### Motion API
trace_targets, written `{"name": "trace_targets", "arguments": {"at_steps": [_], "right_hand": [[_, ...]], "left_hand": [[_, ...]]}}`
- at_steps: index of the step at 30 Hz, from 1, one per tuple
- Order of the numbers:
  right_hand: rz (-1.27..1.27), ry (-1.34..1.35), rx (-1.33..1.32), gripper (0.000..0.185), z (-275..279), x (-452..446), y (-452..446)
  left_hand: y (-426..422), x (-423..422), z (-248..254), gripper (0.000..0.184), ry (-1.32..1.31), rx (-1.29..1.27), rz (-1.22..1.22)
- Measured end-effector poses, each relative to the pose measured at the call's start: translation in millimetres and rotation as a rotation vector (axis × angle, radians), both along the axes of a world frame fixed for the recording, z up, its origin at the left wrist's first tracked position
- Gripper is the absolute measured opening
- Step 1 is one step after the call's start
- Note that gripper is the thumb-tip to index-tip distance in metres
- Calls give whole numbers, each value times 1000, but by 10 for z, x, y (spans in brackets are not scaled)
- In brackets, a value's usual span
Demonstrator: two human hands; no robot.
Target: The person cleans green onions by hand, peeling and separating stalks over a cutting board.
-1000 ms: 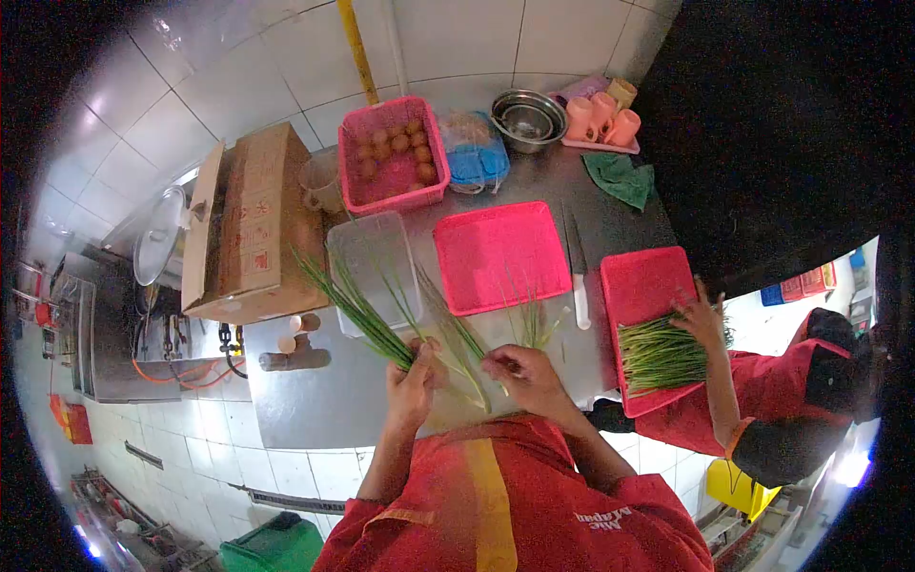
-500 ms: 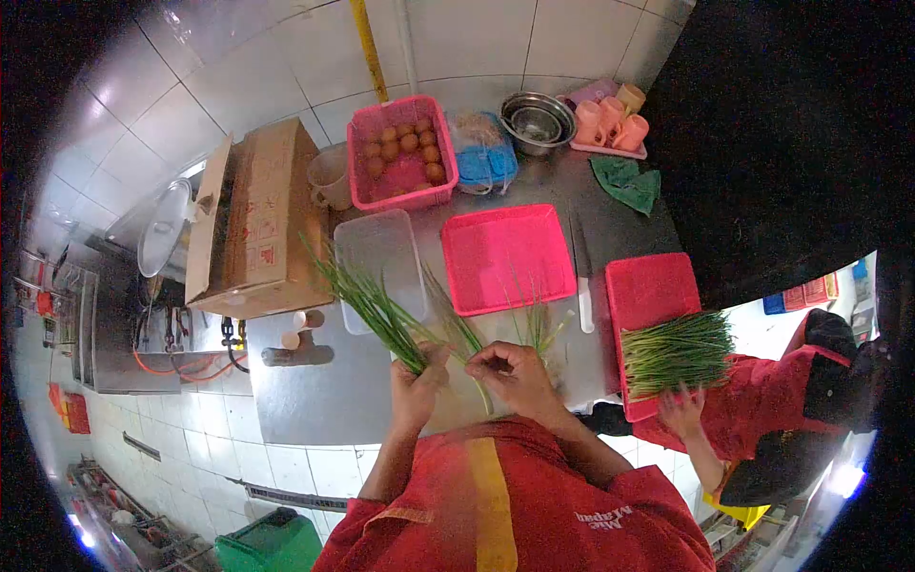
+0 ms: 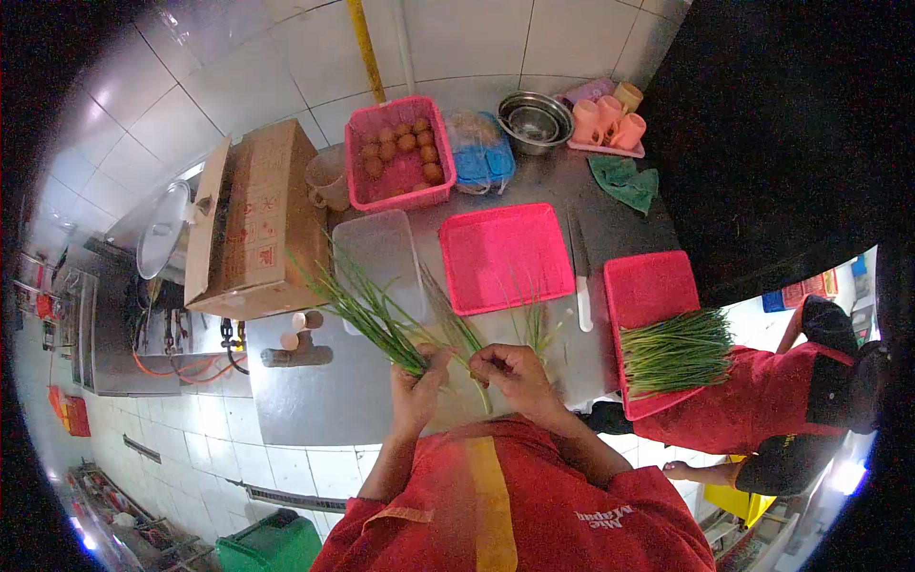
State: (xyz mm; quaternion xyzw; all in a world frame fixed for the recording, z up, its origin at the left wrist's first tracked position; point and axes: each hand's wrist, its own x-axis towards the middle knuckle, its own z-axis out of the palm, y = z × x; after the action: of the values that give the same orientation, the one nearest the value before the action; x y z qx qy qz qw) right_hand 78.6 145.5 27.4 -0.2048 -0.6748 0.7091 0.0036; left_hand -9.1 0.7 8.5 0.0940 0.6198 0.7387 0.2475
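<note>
Green stalks [image 3: 376,322] are filling the person's left hand [image 3: 417,383], which is clamping their lower ends while the tips are fanning toward ten or eleven o'clock, over the clear container [image 3: 381,250]. Close by at three o'clock, the right hand [image 3: 519,379] is closing its fingertips, apparently pinching another stalk [image 3: 484,396]. Since half a second ago both hands are hardly shifting. What is differing is the co-worker's hand [image 3: 677,470]: it is now hanging at four o'clock from the right hand, no longer reaching to the red tray [image 3: 652,276] at two o'clock, where a stalk pile [image 3: 675,353] is lying untouched. That is probably leaving the handling between the two nearer hands unaffected.

At five o'clock from the right hand, white lettering [image 3: 600,518] on the red shirt [image 3: 562,486] is seemingly spelling "Mie Mapan". Red print [image 3: 261,257] is marking the cardboard box [image 3: 286,172] at ten o'clock, too small for reading.
</note>
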Motion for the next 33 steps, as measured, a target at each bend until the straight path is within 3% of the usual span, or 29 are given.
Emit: {"name": "trace_targets", "arguments": {"at_steps": [4, 8, 11, 13, 20, 25, 31, 33], "right_hand": [[-56, 50, 10, 23, -40, -10, -20], [-76, 22, -80, 17, -44, 1, -33], [-55, -14, -38, 15, 41, 8, -61], [-26, 61, 158, 14, 139, 1, -106], [54, -5, 217, 12, 97, 16, -40], [89, 11, -105, 16, -39, 51, 17], [18, 75, -116, 18, -97, 26, -56], [10, 16, -103, 17, -99, 10, -62]], "left_hand": [[8, -10, 0, 5, -5, -17, 38], [-10, -30, -8, 6, -28, 41, 151], [9, -21, 53, 6, -32, 23, 176], [36, -3, 83, 6, -22, 8, 173], [17, -20, 51, 7, 22, -40, 71], [-12, -16, -4, 12, -3, 31, 15], [21, 3, -13, 10, -20, 38, 39], [31, 17, 4, 9, 102, -65, 93]]}}
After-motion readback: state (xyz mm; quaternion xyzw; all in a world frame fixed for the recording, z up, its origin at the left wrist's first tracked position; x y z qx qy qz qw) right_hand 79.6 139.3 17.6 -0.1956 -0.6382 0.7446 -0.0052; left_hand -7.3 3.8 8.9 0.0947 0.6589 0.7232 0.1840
